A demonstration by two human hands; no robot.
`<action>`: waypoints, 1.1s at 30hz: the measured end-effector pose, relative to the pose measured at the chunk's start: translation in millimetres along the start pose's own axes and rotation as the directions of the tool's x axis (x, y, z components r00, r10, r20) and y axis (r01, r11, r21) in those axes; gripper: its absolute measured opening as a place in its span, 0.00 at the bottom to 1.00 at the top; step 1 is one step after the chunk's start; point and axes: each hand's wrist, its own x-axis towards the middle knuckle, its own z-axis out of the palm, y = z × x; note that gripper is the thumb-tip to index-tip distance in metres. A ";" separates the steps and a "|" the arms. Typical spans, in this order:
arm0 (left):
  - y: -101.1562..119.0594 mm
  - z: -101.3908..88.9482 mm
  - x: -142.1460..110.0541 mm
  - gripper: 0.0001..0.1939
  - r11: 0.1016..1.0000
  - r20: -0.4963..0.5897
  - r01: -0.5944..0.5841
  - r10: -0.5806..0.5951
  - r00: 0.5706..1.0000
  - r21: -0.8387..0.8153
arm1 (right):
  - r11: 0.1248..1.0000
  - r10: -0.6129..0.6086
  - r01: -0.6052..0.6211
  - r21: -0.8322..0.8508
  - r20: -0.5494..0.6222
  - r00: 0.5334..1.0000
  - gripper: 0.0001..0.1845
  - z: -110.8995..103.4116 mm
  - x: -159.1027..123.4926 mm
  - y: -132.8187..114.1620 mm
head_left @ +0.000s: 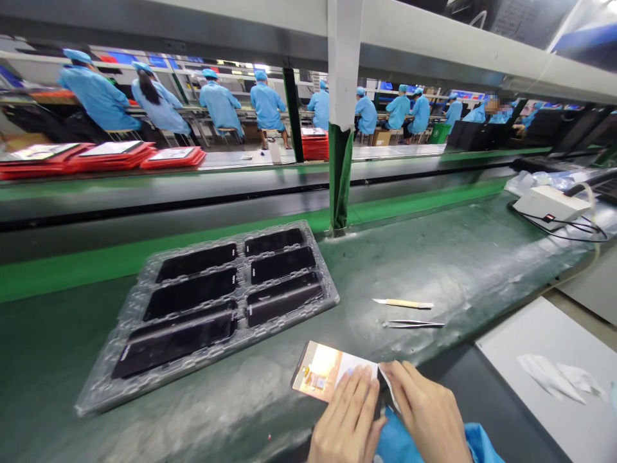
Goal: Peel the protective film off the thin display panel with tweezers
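Nearest the camera, at the counter's (385, 257) near edge, the left hand (344, 411) lies with its fingers together across a glossy, phone-sized panel (321, 373); whether its thumb closes on the underside, I cannot tell. The right hand (424, 405) is narrow, pinching a thin white strip (389, 388) at the end of the panel beside the left fingertips. The strip may be film or cloth; the fingers hide too much to be sure. The panel's far part is uncovered, bright with copper-coloured reflections. The work on this piece looks partway through: the strip is between the fingers, close against the panel, and neither lies set aside. Beyond, to the left, a clear plastic tray (99, 387) holds six dark panels (193, 296) in two columns of three, each seated in its own compartment; nothing shows whether those are finished or waiting. A yellow-handled knife (405, 303) and tweezers (417, 324) lie side by side ahead of the right hand, both out of the fingers' grasp.
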 end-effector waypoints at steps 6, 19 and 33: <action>2.1 0.9 -0.6 0.15 1.000 -0.021 0.017 -0.018 1.000 -0.013 | 1.000 -0.003 0.004 -0.023 0.013 1.000 0.31 0.2 -0.8 -0.6; 3.9 3.0 -0.1 0.14 0.999 -0.055 0.039 -0.039 0.998 -0.012 | 0.998 0.029 -0.029 -0.048 -0.009 1.000 0.32 2.0 -0.8 -1.9; 7.6 10.7 -1.3 0.15 0.996 -0.084 0.017 -0.009 0.996 0.090 | 0.988 -0.002 -0.007 -0.156 -0.055 0.998 0.34 1.3 2.0 -12.3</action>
